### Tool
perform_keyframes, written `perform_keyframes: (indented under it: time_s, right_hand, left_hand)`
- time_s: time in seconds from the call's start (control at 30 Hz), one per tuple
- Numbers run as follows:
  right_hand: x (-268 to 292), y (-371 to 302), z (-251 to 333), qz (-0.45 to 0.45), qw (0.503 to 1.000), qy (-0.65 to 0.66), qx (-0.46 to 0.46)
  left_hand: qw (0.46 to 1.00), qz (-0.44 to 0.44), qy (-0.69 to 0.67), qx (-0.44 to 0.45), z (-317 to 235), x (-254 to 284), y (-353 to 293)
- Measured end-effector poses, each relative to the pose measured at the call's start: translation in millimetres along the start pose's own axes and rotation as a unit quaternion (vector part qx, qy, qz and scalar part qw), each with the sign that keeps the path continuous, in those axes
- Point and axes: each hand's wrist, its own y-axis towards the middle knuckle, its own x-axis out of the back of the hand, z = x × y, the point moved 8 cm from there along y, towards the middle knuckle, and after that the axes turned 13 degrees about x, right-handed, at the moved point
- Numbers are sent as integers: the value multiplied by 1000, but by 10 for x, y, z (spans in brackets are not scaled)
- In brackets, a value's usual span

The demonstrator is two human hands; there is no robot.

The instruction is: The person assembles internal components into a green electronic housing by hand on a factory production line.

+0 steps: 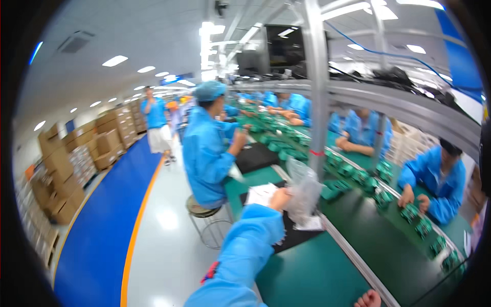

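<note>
My left hand (280, 198), at the end of a blue sleeve, reaches over the green bench and is closed on a clear plastic bag (304, 189). The bag hangs crumpled beside a metal post, and its contents are blurred. White paper (261, 194) lies just left of my left hand, on a black mat (294, 238). At the lower edge my right hand (369, 299) shows only in part, its fingers curled near the bench rail. Whatever that hand may hold is hidden.
Green parts (360, 176) line the conveyor (378, 235) beyond the bench rail. A co-worker in blue (207, 148) sits at the left by a stool (202, 210); several others work across the line. A metal post (317, 92) rises close by. Cardboard boxes (64, 174) flank the blue walkway (110, 204).
</note>
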Motion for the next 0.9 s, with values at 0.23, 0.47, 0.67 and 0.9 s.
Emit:
perform_keyframes:
  time_s: [0.23, 0.47, 0.67, 0.9]
  right_hand:
    - [-33, -94, 97, 0, 1000, 3, 18]
    - [-114, -56, 27, 30, 999, -11, 0]
    - [-131, -39, -12, 45, 999, -14, -5]
    - [143, 172, 69, 60, 997, -24, 50]
  left_hand:
    - [988, 55, -136, -48, -329, -118, 41]
    - [982, -8, -187, 7, 48, -55, 121]
    - [983, 127, -117, -69, 24, -4, -18]
    - [977, 36, -10, -211, -213, 600, -693]
